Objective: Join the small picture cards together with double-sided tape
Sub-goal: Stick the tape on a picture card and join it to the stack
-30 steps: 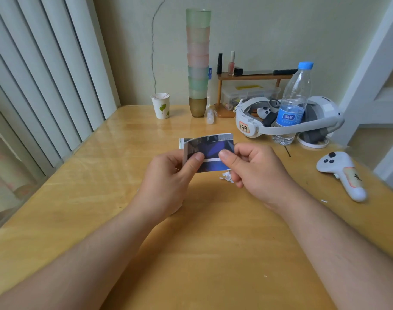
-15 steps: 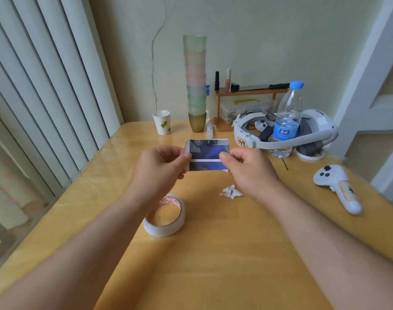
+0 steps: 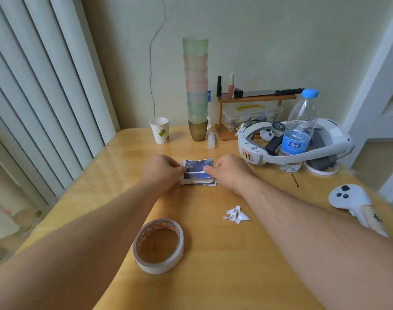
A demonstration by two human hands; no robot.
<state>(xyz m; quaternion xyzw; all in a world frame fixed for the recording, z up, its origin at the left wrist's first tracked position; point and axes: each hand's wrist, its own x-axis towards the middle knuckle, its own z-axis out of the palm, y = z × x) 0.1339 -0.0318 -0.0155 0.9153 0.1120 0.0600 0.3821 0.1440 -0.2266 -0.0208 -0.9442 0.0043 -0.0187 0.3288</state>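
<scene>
Your left hand (image 3: 161,170) is pinching the left edge of the blue picture card (image 3: 197,167), thumb and fingers curled onto it. The card is sitting between your two hands, its far edge bowing upward while its near edge is coming down onto the small stack of cards (image 3: 199,181) lying on the counter (image 3: 213,253) just below your fingertips. A pale strip, likely the double-sided tape, is running across the card's near part. Your right hand (image 3: 230,172) is pinching the card's right edge in the same way, so neither hand is free.

You appear to be in the joining step, setting the taped card onto the stack. The next move is calling for squaring the edges with the cards beneath before you press, since tape will probably grab on first touch; then flatten the bowed far edge with straight fingers.

The tape roll (image 3: 158,246) is lying nearer to you than your left hand, and the torn white backing scraps (image 3: 236,214) are resting beside your right forearm, both within easy reach for another card.
</scene>
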